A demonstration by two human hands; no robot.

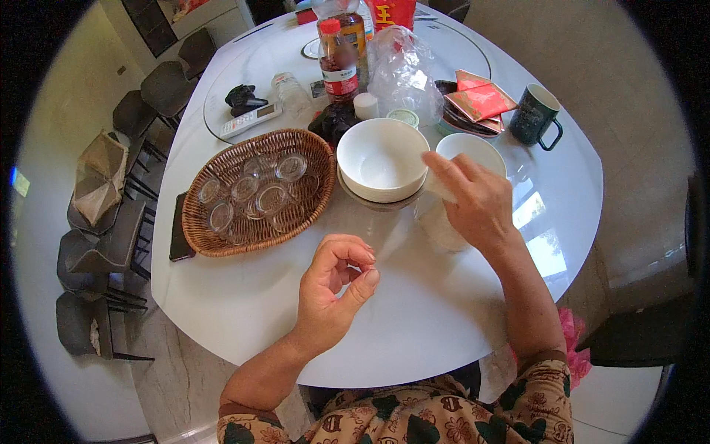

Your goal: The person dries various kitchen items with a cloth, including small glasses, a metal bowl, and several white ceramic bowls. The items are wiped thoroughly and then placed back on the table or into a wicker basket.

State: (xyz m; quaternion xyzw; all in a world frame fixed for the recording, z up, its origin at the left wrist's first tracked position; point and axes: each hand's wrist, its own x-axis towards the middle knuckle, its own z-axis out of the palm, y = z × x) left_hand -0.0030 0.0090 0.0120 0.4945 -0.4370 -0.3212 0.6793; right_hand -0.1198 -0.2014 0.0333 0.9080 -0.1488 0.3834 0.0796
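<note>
My left hand hovers over the near middle of the table, fingers loosely curled and thumb apart from them, with nothing seen between. In front of the second white bowl is my right hand, its index finger stretched toward the rim of a larger white bowl. Its thumb and inner fingers are hidden, so I cannot tell whether it holds anything. That larger bowl looks empty and rests on a round base. A pale, blurry round shape shows beneath the right hand. Left of the bowls, a brown wicker basket contains several clear glass cups.
A black phone lies beside the basket. Behind are a white remote, a red-capped bottle, a clear plastic bag, red packets and a dark mug. Grey chairs stand along the left.
</note>
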